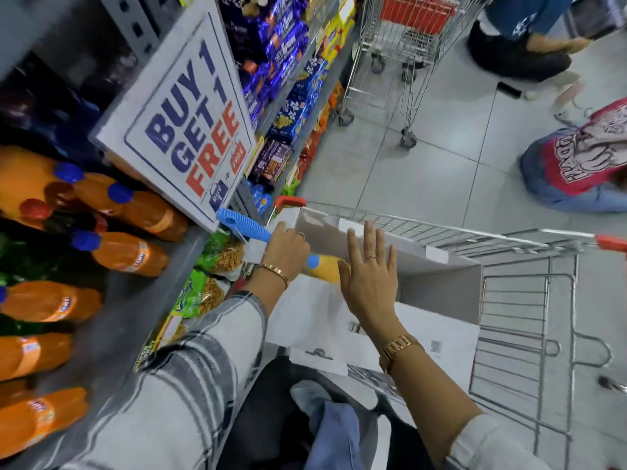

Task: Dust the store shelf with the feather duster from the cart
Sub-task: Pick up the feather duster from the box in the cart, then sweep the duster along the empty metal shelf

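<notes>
The feather duster has a ribbed blue handle (242,227) and a yellow head (325,268). My left hand (288,251) is closed around the handle, whose free end points up-left toward the shelf. The yellow head lies low inside a white cardboard box (437,290) that sits in the wire cart (529,320) in front of me. Just right of the head, my right hand (369,276) hovers over the box with fingers spread and nothing in it. The grey store shelf (135,310) runs along my left and carries several orange soda bottles (125,252).
A "BUY 1 GET 1 FREE" sign (190,127) juts from the shelf just above the duster handle. Snack packets (203,296) fill the lower shelf, biscuit packs (288,56) the far shelves. A second cart (400,45) stands ahead. A person (583,164) crouches on the tiled floor at right.
</notes>
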Demonstrator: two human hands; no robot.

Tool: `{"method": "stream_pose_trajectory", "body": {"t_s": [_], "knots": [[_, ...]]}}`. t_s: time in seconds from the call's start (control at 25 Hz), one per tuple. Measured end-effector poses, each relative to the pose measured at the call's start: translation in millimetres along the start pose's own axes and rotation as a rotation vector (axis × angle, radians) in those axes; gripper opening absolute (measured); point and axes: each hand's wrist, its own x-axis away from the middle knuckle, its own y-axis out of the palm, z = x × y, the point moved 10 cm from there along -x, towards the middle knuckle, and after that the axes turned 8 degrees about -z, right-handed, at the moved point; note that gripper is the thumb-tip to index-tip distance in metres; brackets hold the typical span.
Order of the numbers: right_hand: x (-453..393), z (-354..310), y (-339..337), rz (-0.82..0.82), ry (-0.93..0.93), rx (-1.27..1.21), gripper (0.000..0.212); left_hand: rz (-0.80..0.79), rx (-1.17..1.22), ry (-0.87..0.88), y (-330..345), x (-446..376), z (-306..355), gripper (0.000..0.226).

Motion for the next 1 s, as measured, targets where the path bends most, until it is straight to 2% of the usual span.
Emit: {"method": "stream_pose_trajectory", "body": {"t_s": [0.12,0.2,0.4,0.56,0.64,0.76,0.92,1.0], "knots": [[-0.3,-17.8,-34.7,-0.009,-0.028,-0.004,0.052,-0.015,0.05,-0.016,-46.8,27.1,-20.1,0.024],[-0.5,-29.5,-76.1,0.044,-0.027,-0.061,0.051,0.01,0.041,-0.017,-96.1,55.9,-34.6,0.021],[13.1,-40.9,-158.9,0.082,-0.05,-0.108,0.053,0.219,0.051,-0.089,-236.5,140.6,-65.3,0.021],[30.4,-55.3,-269.2,0.31,-0.183,-0.126,0.058,0.379,-0.011,-0.076,-353.4,220.3,-82.4,0.017],[35.0,-68.3,-323.6,0.426,-0.27,-0.176,0.054,0.383,-0.071,-0.091,-394.3,255.3,-91.9,0.016],[45.0,-100.5,-409.6,0.596,-0.372,-0.135,0.045,0.409,-0.11,-0.18,-447.0,305.2,-119.8,0.039],[63.6,-145.4,-502.3,0.768,-0.476,-0.123,0.045,0.524,-0.164,-0.277,-510.3,376.7,-138.4,0.021],[79.1,-161.3,-544.6,0.868,-0.532,-0.162,0.037,0.574,-0.226,-0.349,-538.3,419.9,-142.7,0.029]]}}
